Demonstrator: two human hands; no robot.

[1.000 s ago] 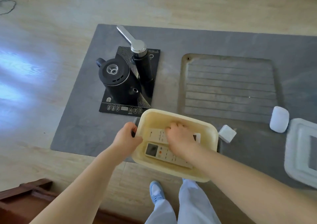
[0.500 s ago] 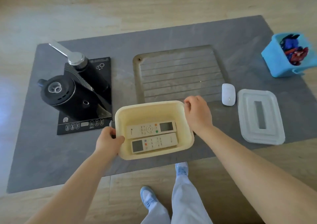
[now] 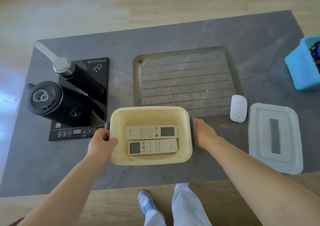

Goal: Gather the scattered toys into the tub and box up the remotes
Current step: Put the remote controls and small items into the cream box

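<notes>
Two remotes are lying flat, side by side, in the bottom of a cream box (image 3: 150, 160), the far remote (image 3: 151, 132) with its grey screen to the right and the near remote (image 3: 153, 146) with its screen to the left; both are long off-white slabs with small buttons and orange and green dots. Going from the left, a glossy black kettle (image 3: 52, 102) and a black cylinder with a chrome spout (image 3: 69, 73) are standing on a flat black panel (image 3: 76, 132) with a row of printed touch keys. The left hand (image 3: 100, 144) is gripping the box's left rim, thumb curled over the edge inside, fingers around a grey side latch. The box is smooth plastic with rounded corners (open, no lid on it) and is sitting near the front edge of the grey stone-look table (image 3: 259, 40), just in front of a recessed ribbed drain tray (image 3: 185, 82). The right hand (image 3: 204, 134) is lying against the box's right side at the other grey latch; whether its fingers are curling round it I cannot tell. Further right, a white mouse (image 3: 238, 108) is lying beside a translucent lid (image 3: 275, 137) with a grey slot, and a blue tub (image 3: 301, 66) holding toys is sitting at the right edge.
</notes>
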